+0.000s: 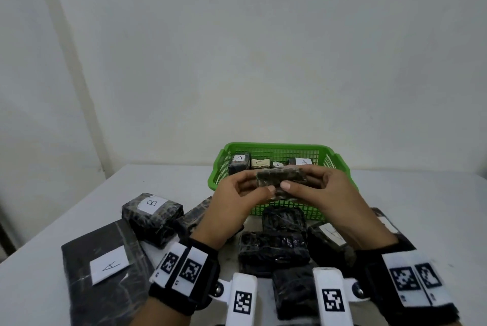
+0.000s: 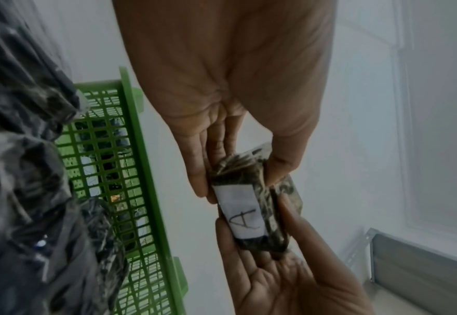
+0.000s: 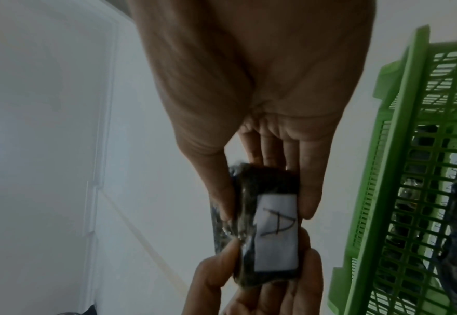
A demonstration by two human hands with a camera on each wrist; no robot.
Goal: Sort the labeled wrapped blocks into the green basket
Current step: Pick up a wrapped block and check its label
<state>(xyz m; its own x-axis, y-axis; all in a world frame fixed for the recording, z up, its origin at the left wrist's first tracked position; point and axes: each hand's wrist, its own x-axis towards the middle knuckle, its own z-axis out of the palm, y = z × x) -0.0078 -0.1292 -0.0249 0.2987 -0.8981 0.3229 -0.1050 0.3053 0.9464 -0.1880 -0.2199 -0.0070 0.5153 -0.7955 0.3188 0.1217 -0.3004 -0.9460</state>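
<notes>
Head view showed both hands raised over the near wall of the green basket (image 1: 282,146), sharing one small wrapped block (image 1: 281,177). The left hand (image 1: 237,201) pinched its left end between thumb and fingers, and the right hand (image 1: 326,193) pinched the right end the same way. The wrist views showed a white label marked A (image 2: 242,215) on the block's far face, turned away from the person. Inside the basket, a row of labeled blocks (image 1: 239,163) stood against its far wall, leaving the near part of the floor bare. On the white table (image 1: 39,286) in front of the basket lay more dark wrapped blocks, crowded under and between the wrists: one marked B (image 1: 152,216) to the left, a flat one marked A (image 1: 105,270) at the near left, another labeled one (image 1: 326,236) beneath the right wrist. Bare tabletop lay to the left of the basket and behind the B block, up to the wall.
</notes>
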